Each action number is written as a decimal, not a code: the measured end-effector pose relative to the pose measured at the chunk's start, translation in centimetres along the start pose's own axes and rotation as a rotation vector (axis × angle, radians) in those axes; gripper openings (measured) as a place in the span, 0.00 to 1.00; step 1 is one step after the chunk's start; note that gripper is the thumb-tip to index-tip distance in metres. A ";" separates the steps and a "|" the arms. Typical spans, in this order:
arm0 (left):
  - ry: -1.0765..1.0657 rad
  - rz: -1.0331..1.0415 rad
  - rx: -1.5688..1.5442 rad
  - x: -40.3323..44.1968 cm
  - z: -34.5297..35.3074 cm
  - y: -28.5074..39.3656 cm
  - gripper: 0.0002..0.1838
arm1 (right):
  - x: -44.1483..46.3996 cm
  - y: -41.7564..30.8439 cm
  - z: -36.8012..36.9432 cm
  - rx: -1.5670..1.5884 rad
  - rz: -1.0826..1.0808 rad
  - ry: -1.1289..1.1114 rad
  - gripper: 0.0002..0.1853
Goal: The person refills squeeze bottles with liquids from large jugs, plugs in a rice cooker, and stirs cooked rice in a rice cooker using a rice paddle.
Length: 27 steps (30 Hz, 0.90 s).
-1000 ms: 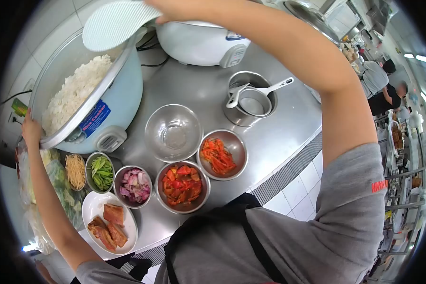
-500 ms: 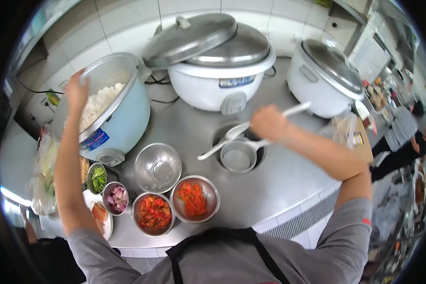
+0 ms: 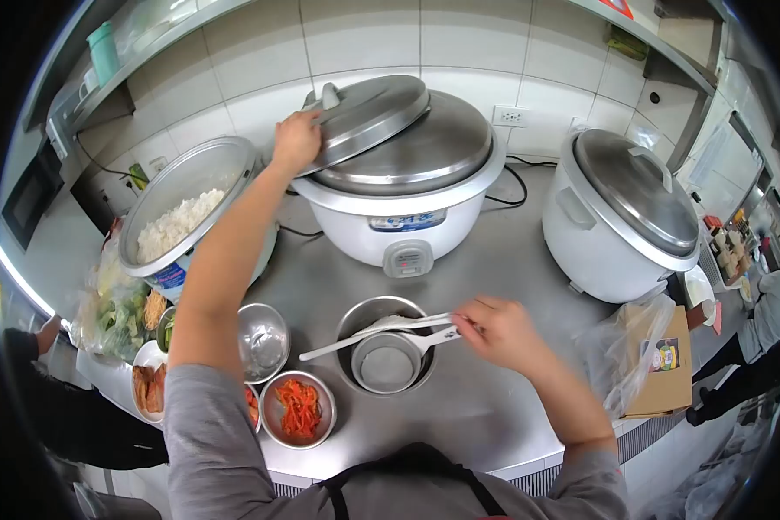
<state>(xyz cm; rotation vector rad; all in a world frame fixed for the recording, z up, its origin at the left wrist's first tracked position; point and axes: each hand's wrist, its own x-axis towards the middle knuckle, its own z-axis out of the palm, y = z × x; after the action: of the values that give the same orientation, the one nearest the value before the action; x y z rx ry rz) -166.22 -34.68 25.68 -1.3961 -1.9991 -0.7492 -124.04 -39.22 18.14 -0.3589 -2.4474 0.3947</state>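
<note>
My left hand (image 3: 297, 141) grips the near left rim of a loose steel lid (image 3: 368, 121), which leans on the lidded white rice cooker (image 3: 338, 204) in the middle. My right hand (image 3: 498, 329) pinches the end of a white rice paddle (image 3: 425, 321) over a steel pot (image 3: 347, 321). A small round scoop (image 3: 387, 364) sits in that pot, its white handle just below my fingers. Another white handle (image 3: 321, 351) sticks out over the pot's left rim. On the left stands an uncovered rice cooker (image 3: 256, 165) with white rice (image 3: 180, 227) inside.
A third lidded rice cooker (image 3: 594, 230) stands right, behind a cardboard box (image 3: 659, 373) and plastic bag. Front left are an empty steel bowl (image 3: 264, 342), a bowl of red strips (image 3: 298, 410) and a plate of meat (image 3: 149, 390). Other people stand at both sides.
My left hand has left the open rice cooker and taken hold of the loose lid's rim. My right hand has lowered the paddle onto the pot. The view has shifted.
</note>
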 end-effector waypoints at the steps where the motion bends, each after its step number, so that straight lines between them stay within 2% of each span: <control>1: -0.001 0.008 0.000 0.5 0.1 -0.4 0.15 | -1.7 1.3 -0.4 0.100 0.054 0.045 0.04; 4: -0.118 -0.280 -0.277 2.6 -0.6 -2.7 0.15 | -5.9 3.5 -0.9 0.140 0.261 0.116 0.03; 7: -0.065 -0.439 -0.253 4.4 -0.4 -6.2 0.14 | -9.3 4.2 -0.7 0.168 0.449 0.162 0.05; 9: 0.025 -0.414 -0.222 5.0 0.6 -8.9 0.13 | -11.7 4.2 0.1 0.155 0.590 0.216 0.06; 12: -0.042 -0.321 -0.122 5.8 2.1 -10.3 0.13 | -14.5 3.7 0.6 0.131 0.689 0.201 0.06; 14: -0.144 -0.240 -0.155 6.5 3.5 -10.4 0.14 | -14.9 2.7 0.6 0.152 0.739 0.222 0.06; 15: -0.153 -0.237 -0.172 6.8 4.0 -10.6 0.14 | -15.1 2.2 0.6 0.193 0.788 0.249 0.06; 17: -0.286 -0.256 -0.293 7.6 4.4 -8.9 0.15 | -15.7 1.8 0.5 0.115 0.812 0.243 0.06; 18: -0.393 -0.329 -0.385 7.8 4.1 -7.6 0.18 | -15.9 1.6 0.6 0.075 0.788 0.226 0.06; 20: -0.425 -0.283 -0.403 8.2 4.3 -6.0 0.19 | -15.5 0.5 0.8 0.060 0.807 0.246 0.07; 21: -0.213 -0.129 -0.343 8.4 6.0 -6.6 0.19 | -15.3 0.0 0.6 -0.019 0.778 0.206 0.07; 22: -0.104 0.139 0.031 9.5 6.5 -7.2 0.19 | -15.6 -0.3 0.8 -0.050 0.775 0.194 0.07; 24: -0.085 0.048 -0.292 11.0 7.7 -8.1 0.20 | -15.3 -1.7 0.8 -0.094 0.757 0.190 0.07; 25: -0.056 0.072 -0.410 11.3 6.9 -7.5 0.21 | -15.4 -2.4 1.0 -0.097 0.732 0.188 0.06; 26: -0.084 0.053 -0.343 10.9 5.0 -5.6 0.22 | -15.9 -2.9 1.3 -0.074 0.726 0.197 0.05; 27: -0.070 0.120 -0.537 10.8 4.9 -4.8 0.21 | -16.5 -3.5 1.6 -0.096 0.785 0.243 0.05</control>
<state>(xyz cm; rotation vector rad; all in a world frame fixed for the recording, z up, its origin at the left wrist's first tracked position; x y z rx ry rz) -174.52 -25.82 29.74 -1.8425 -1.8163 -1.2584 -112.91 -48.50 9.27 -1.3339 -2.0056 0.5143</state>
